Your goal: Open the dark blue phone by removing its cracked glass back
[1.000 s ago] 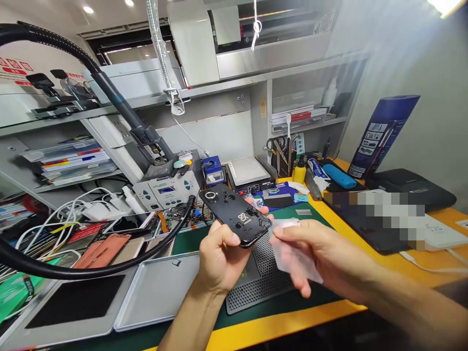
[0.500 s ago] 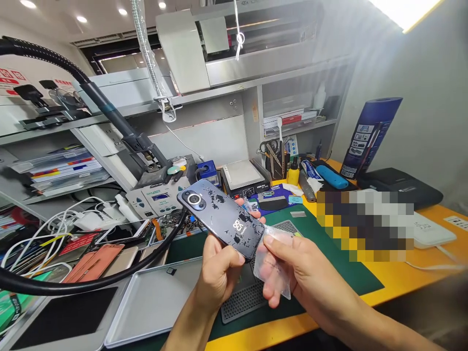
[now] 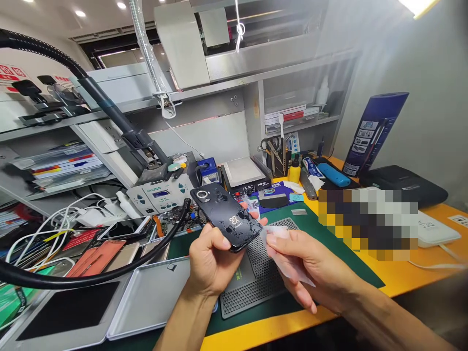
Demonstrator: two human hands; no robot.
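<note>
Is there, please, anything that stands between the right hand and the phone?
Yes, the translucent sheet held in the right hand; its edge comes up close to the phone. Whether they touch, I cannot tell.

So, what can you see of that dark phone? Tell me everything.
The phone is a dark slab with rounded corners, its back face up. A bright-rimmed round camera sits near the far end, a pale logo nearer the other. The surface looks glossy, with irregular black blotches. The left hand grips it by its edges, tilted above the grey mat. Whether the film in the right hand touches it, I can't tell.
</note>
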